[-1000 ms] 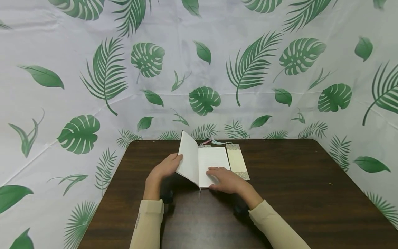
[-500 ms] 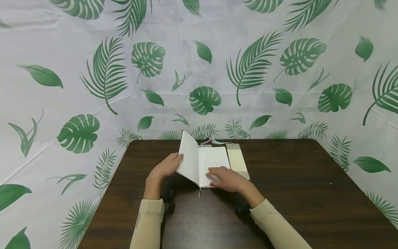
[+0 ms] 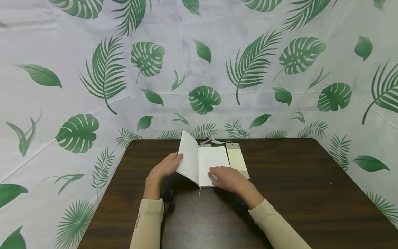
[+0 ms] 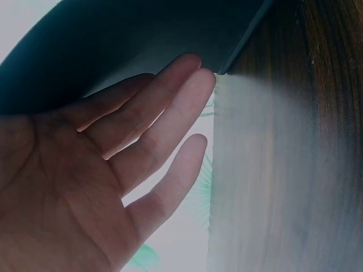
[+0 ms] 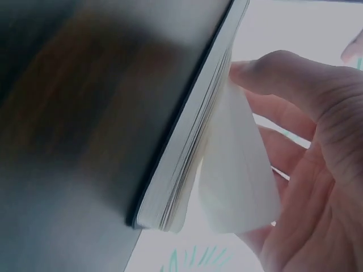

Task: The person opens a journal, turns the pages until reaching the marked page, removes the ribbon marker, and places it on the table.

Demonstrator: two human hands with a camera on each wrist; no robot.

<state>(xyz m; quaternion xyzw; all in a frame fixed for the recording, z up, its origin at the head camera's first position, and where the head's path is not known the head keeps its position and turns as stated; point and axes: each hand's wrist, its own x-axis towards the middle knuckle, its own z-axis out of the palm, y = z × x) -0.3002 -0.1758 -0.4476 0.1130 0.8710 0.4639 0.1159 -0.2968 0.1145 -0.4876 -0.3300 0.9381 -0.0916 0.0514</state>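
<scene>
An open notebook with a dark cover lies at the middle of the table, its right side flat and its left side raised. My left hand holds up the raised cover with its leaves. In the left wrist view the fingers lie along the outside of the dark cover; the thumb is hidden there. My right hand is at the lower right corner of the flat side. In the right wrist view it pinches a page, bent away from the page stack, between thumb and fingers.
A cream bookmark card with patterned ends and a pale tassel lies right of the notebook. Partly hidden behind the notebook is another patterned card, with a pink item beside it. A ribbon hangs from the spine.
My right thumb has drawn in toward the fingers, and the page corner has curled up in them. My left hand and the raised cover have stayed in place.
</scene>
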